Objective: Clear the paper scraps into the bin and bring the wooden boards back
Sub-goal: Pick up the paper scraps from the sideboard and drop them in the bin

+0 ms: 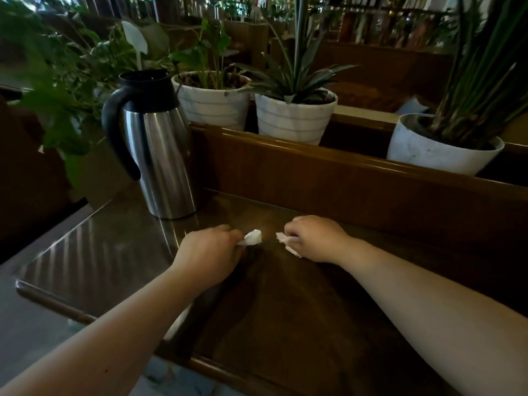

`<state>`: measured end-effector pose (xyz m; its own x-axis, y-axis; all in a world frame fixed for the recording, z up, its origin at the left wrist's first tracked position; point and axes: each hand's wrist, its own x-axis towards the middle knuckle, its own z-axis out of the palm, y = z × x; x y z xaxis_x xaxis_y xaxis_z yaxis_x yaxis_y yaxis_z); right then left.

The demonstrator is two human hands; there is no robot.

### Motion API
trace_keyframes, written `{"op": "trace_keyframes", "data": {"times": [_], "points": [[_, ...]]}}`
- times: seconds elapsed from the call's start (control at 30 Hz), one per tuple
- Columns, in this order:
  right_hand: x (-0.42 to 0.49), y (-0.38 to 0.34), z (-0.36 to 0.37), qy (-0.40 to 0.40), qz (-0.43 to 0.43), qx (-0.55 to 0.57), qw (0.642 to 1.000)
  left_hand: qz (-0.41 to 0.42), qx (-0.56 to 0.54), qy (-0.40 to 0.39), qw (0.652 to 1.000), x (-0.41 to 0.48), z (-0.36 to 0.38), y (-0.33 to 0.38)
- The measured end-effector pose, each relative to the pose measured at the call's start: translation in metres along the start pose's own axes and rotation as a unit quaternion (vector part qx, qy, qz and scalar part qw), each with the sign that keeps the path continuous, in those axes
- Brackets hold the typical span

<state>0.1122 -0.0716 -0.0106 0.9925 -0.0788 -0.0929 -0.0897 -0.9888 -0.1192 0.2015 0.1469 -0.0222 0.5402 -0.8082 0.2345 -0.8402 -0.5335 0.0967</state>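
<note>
Both of my hands rest on a dark glossy wooden table [285, 324]. My left hand [210, 252] pinches a small crumpled white paper scrap [253, 238] that sticks out to the right of its fingertips. My right hand [314, 238] is closed on another white paper scrap [285, 241], whose edges show at the left of and under its fingers. The two scraps lie a short gap apart on the tabletop. No bin and no wooden boards are in view.
A steel jug with a black handle [160, 155] stands on the table at the back left. A wooden partition [343, 181] runs behind my hands. Behind it stand white plant pots [211, 101], [294, 115], [440, 147]. Leafy plants fill the left.
</note>
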Motion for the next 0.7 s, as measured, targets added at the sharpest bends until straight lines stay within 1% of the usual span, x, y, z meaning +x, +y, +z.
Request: {"op": "trace_keyframes", "data": {"times": [0.17, 0.27, 0.33, 0.43, 0.57, 0.7], "points": [[-0.032, -0.001, -0.004, 0.043, 0.03, 0.003, 0.999, 0.056, -0.015, 0.017, 0.998, 0.005, -0.008, 0.017], [-0.064, 0.003, -0.005, 0.08, 0.062, 0.011, 0.995, 0.103, -0.041, 0.029, 0.993, 0.012, -0.008, 0.038], [-0.092, 0.008, -0.004, 0.103, 0.091, 0.015, 0.99, 0.132, -0.07, 0.019, 0.989, 0.02, -0.005, 0.058], [-0.14, 0.015, 0.0, 0.117, 0.151, 0.029, 0.981, 0.187, -0.107, 0.002, 0.976, 0.028, -0.002, 0.096], [-0.216, 0.024, 0.004, 0.135, 0.241, 0.051, 0.96, 0.27, -0.141, -0.007, 0.952, 0.025, 0.0, 0.159], [-0.303, 0.03, 0.008, 0.186, 0.297, 0.077, 0.934, 0.343, -0.149, -0.001, 0.927, 0.014, -0.002, 0.229]]}}
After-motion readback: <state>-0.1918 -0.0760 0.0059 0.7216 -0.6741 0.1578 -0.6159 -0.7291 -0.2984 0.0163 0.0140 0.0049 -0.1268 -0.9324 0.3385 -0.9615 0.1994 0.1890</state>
